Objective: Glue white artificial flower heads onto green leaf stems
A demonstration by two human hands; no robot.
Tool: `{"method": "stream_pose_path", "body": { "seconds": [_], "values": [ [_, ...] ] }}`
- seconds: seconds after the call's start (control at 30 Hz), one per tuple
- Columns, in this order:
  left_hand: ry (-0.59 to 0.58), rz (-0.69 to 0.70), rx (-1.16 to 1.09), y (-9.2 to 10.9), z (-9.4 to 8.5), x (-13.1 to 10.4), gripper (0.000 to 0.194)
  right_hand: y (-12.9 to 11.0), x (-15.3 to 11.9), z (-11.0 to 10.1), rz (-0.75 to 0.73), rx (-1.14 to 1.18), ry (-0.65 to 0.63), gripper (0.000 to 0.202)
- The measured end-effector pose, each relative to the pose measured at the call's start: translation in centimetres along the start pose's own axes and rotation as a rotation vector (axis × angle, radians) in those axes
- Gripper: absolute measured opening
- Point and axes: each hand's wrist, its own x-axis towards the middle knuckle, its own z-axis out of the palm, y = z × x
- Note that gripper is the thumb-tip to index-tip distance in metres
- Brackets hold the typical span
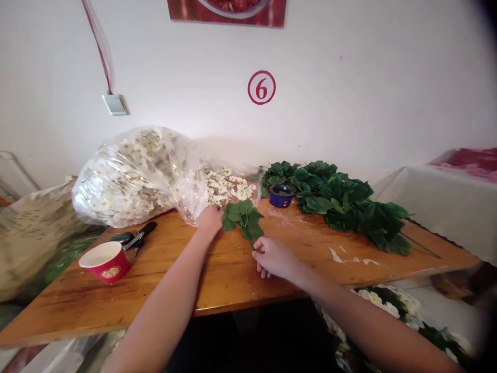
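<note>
Pinched in my right hand (pixel 274 257) is the stem of an artificial leaf spray (pixel 244 218), its green leaves pointing away from me above the table. My left hand (pixel 210 220) reaches to the mouth of a clear plastic bag (pixel 182 178), beside loose white artificial flowers (pixel 229 185). Its fingertips are hidden behind the hand, so whether they grip anything does not show. A small blue pot (pixel 281 196) with dark contents and a red light stands beyond my right hand. A pile of green leaf stems (pixel 341 199) lies to its right.
A red paper cup (pixel 111 267) stands at the left of the wooden table (pixel 163 290), near keys (pixel 134 240). White residue (pixel 355 259) marks the right side. Finished-looking white flowers with leaves (pixel 382 303) lie below the right edge. A white wall rises behind.
</note>
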Motion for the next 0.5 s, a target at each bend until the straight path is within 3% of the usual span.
{"method": "stream_pose_path", "body": {
  "seconds": [0.07,0.27,0.43,0.5],
  "values": [
    [0.024,-0.040,-0.124,-0.4,-0.3,0.5,0.041,-0.1,0.6,0.8,-0.023,-0.080,0.001,0.008],
    [0.036,0.040,-0.389,-0.3,-0.4,0.1,0.040,-1.4,0.7,2.7,-0.128,-0.310,-0.030,0.010],
    [-0.040,-0.022,-0.138,1.0,1.6,-1.1,0.035,-4.7,2.0,0.9,-0.210,-0.360,-0.328,0.016],
    [-0.110,-0.002,-0.022,1.3,2.3,-1.3,0.029,-6.6,4.2,-1.0,-0.224,-0.319,-0.231,0.019]
  ]
}}
